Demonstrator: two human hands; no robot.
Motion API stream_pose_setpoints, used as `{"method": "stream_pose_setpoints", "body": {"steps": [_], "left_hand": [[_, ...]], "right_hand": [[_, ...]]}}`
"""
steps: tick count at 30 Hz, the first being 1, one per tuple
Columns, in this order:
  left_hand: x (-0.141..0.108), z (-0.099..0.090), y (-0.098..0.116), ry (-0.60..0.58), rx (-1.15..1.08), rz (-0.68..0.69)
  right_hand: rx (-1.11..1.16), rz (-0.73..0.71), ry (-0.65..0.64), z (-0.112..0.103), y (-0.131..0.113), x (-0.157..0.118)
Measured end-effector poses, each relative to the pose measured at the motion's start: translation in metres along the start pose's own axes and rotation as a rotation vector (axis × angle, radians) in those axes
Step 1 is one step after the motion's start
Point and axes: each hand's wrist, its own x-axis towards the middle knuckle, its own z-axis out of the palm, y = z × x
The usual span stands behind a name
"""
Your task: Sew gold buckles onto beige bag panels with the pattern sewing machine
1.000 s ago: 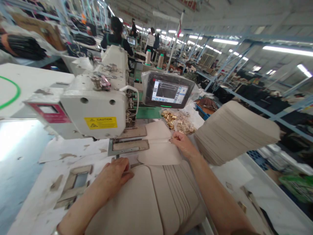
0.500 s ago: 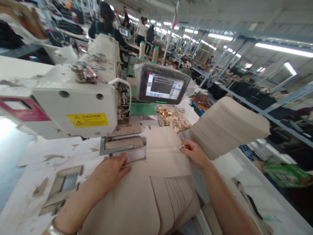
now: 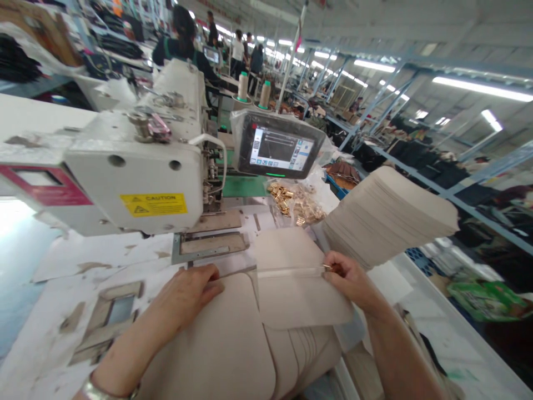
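Observation:
My left hand (image 3: 192,286) rests at the upper left edge of a large beige panel (image 3: 220,339), thumb and forefinger apart; its other fingers are partly hidden. In my right hand (image 3: 347,278) is the right edge of a smaller beige panel (image 3: 297,303) with rounded corners, pinched between thumb and fingers. A pale band (image 3: 289,272) runs across this panel, and a small gold metal piece (image 3: 327,267) shows at the band's end by my fingertips. The smaller panel overlaps several layered beige panels (image 3: 306,347). Just beyond my left hand lies a metal clamp frame (image 3: 177,250).
A sewing machine head (image 3: 141,183) stands at left, with a lit control screen (image 3: 281,145) behind. Gold metal fittings (image 3: 291,203) lie in a plastic bag. A tall stack of beige panels (image 3: 387,216) leans at right. A co-worker (image 3: 183,39) sits beyond the machine.
My right hand has moved right and toward me, drawing the smaller panel along and away from the clamp frame. My left hand has hardly moved.

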Motion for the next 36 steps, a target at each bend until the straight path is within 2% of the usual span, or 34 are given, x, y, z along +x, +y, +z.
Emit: {"method": "stream_pose_setpoints", "body": {"steps": [3,5,7,8,9,11,14,17,20,23,27,29,32,36], "left_hand": [[-0.001,0.001,-0.004,0.009,-0.046,0.051],[-0.002,0.002,-0.005,0.016,-0.070,0.068],[-0.002,0.002,-0.004,0.031,-0.093,0.092],[-0.001,0.002,-0.003,0.043,-0.103,0.108],[-0.001,0.002,0.000,0.056,-0.112,0.127],[0.001,0.002,0.005,0.084,-0.128,0.172],[0.001,0.005,0.011,0.107,-0.160,0.248],[-0.001,0.010,0.011,0.132,-0.198,0.304],[-0.008,0.014,0.004,0.152,-0.200,0.295],[-0.015,0.015,-0.002,0.194,-0.179,0.248],[-0.019,0.011,0.001,0.319,-0.189,0.297],[-0.018,0.008,0.006,0.304,-0.197,0.241],[-0.013,0.007,0.015,0.226,-0.190,0.134],[-0.003,0.016,0.014,0.307,-0.064,0.096]], "right_hand": [[-0.191,0.137,-0.030,-0.050,0.037,-0.036],[-0.373,0.247,0.010,-0.084,0.068,-0.060],[-0.550,0.326,0.230,-0.103,0.092,-0.076],[-0.572,0.330,0.337,-0.104,0.098,-0.079],[-0.540,0.316,0.414,-0.099,0.100,-0.079],[-0.348,0.238,0.419,-0.070,0.088,-0.069],[-0.065,0.047,0.261,0.000,0.049,-0.039],[-0.035,-0.151,0.034,0.066,0.008,-0.011],[-0.031,-0.251,-0.124,0.102,-0.020,0.002],[-0.010,-0.272,-0.174,0.113,-0.037,0.008],[0.023,-0.319,-0.180,0.119,-0.046,0.009],[0.042,-0.304,-0.204,0.122,-0.045,0.006],[0.086,-0.156,-0.189,0.123,-0.039,0.004],[0.168,0.094,-0.116,0.108,-0.018,0.019]]}}
